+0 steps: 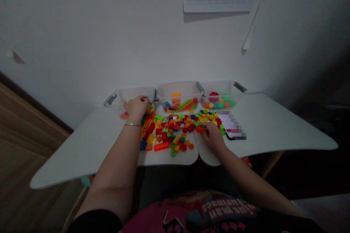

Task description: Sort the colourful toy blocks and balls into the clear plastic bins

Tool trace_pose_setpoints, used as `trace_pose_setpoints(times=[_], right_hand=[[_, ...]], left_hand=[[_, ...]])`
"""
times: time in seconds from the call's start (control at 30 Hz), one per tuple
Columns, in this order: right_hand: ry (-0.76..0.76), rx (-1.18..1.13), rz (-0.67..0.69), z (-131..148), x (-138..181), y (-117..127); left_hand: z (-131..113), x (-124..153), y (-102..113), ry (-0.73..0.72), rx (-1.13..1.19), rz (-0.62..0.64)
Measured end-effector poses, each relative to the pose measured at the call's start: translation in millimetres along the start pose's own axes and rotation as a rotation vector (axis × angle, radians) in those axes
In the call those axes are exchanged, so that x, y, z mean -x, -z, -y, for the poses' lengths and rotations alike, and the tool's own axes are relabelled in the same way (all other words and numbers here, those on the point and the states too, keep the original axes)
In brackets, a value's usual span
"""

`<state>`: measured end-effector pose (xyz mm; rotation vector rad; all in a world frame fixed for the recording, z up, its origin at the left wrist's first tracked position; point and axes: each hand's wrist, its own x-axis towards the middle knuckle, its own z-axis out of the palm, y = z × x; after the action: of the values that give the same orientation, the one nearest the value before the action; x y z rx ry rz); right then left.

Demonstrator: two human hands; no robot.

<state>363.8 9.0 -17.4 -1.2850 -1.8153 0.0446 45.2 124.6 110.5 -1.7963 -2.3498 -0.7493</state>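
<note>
A heap of coloured plastic building bricks [175, 127] covers the middle of the white table [273, 127]. My left hand [136, 108] reaches to the left clear bin [120, 100], fingers curled over small bricks at its right edge; what they grip is hidden. A thin bracelet circles that wrist. My right hand [212, 134] rests on the right side of the heap, fingers pinched on an orange-red brick [199, 129].
Three clear plastic bins stand in a row against the wall: the left one, a middle bin [179, 96] with mixed bricks, a right bin [221, 96] with coloured balls. A blurred card [232, 125] lies right of the heap. Wooden floor shows at left.
</note>
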Motion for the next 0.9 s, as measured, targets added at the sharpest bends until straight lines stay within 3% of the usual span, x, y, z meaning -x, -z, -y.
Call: trace_pose_setpoints(times=[0.3, 0.6, 0.7, 0.8, 0.9], right_hand=[[-0.068, -0.003, 0.001, 1, 2, 1], [-0.111, -0.108, -0.035, -7, 1, -1], [-0.162, -0.161, -0.064, -9, 0, 0], [-0.224, -0.263, -0.073, -10, 1, 0], [-0.291, -0.41, -0.093, -14, 4, -4]], left_hand=[[3, 4, -9, -0.11, -0.16, -0.065], [-9, 11, 6, -0.117, 0.096, -0.044], [-25, 34, 9, -0.302, 0.219, -0.031], [-42, 72, 7, -0.577, 0.425, 0.081], [-57, 116, 1, -0.815, 0.457, 0.202]])
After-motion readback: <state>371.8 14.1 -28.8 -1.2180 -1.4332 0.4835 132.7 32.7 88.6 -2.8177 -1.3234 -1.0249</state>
